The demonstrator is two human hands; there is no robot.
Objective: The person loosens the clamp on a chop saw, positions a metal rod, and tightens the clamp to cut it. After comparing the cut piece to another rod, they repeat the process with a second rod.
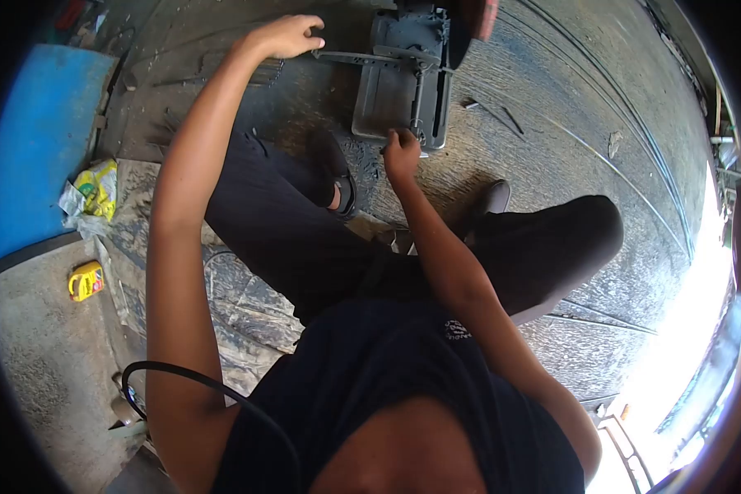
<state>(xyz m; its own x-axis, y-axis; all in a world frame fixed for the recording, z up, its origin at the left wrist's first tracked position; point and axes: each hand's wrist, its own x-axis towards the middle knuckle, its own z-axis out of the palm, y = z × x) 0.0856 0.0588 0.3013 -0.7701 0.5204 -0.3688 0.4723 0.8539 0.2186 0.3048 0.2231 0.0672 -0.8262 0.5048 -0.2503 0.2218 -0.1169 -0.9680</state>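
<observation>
Left hand (pixel 291 37) up top, fingers loosely curled and apart from the thumb, near the outer end of the flat metal bar (pixel 346 58), which lies across the dark metal base (pixel 384 103) of the floor machine and reaches its clamp screw (pixel 419 95). Right hand (pixel 403 155) at the near end of that screw, fingers curled shut on the crank handle (pixel 384 151), grip partly hidden. Loose rods (pixel 514 120) on the floor (pixel 552 173) right of the base, yellow bottle (pixel 86 281) far left.
</observation>
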